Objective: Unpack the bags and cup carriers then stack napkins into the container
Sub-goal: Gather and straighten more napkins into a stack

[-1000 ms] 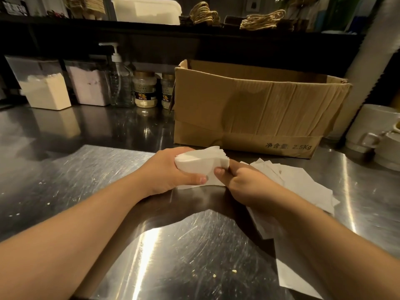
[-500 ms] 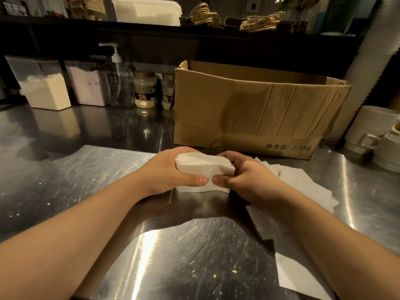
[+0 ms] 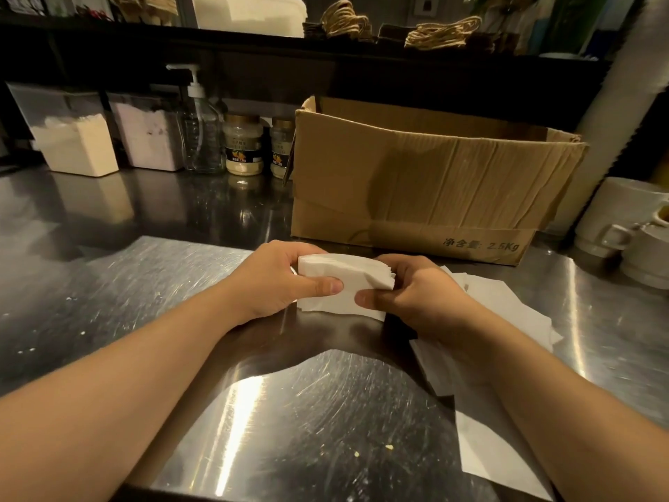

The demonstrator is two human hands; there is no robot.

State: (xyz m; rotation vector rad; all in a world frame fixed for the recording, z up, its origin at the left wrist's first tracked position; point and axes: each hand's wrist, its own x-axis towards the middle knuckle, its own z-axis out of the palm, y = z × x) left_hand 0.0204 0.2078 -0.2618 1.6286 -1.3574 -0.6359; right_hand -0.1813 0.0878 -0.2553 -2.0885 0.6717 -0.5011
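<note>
at centre of the steel counter (image 3: 108, 291): left hand (image 3: 269, 280) and right hand (image 3: 416, 298) both pinching one napkin stack (image 3: 344, 280), edges fanned at right. risk: loose grip, sheets sliding onto loose napkins (image 3: 506, 306) beside. napkin container (image 3: 72, 139) far left, well apart; cardboard box (image 3: 434, 182) just behind.

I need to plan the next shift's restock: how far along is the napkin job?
Partly done. Both the left hand and right hand grip a napkin stack above the steel counter. Left: loose napkins beside the cardboard box, then loading a container.
</note>
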